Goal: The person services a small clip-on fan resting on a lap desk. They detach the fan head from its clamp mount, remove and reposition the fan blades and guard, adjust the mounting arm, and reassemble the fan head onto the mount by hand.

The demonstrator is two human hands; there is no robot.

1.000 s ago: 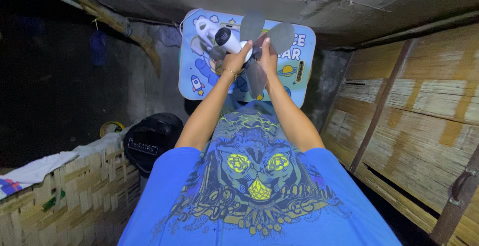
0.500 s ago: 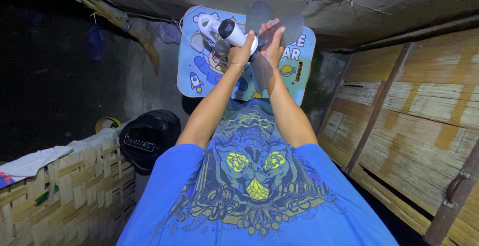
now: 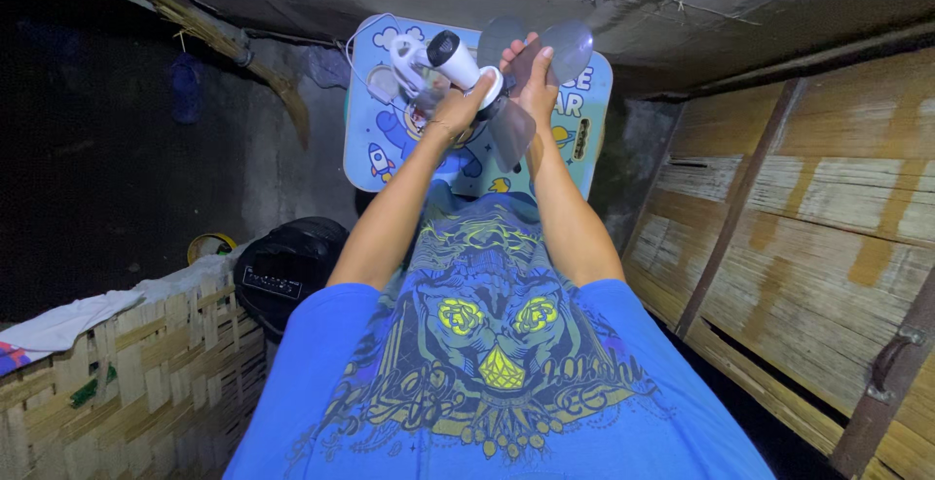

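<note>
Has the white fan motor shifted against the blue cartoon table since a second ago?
Yes. The white fan motor has moved up toward the blue table's far edge, carried by the left hand.

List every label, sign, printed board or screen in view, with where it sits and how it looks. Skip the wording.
Printed board: behind the raised hands, rounded rectangle, light blue with cartoon rockets, clouds and a planet, lettering at right.
Label: on the black rounded object at lower left, small dark rectangle with pale print.
Screens: none in view.
</note>
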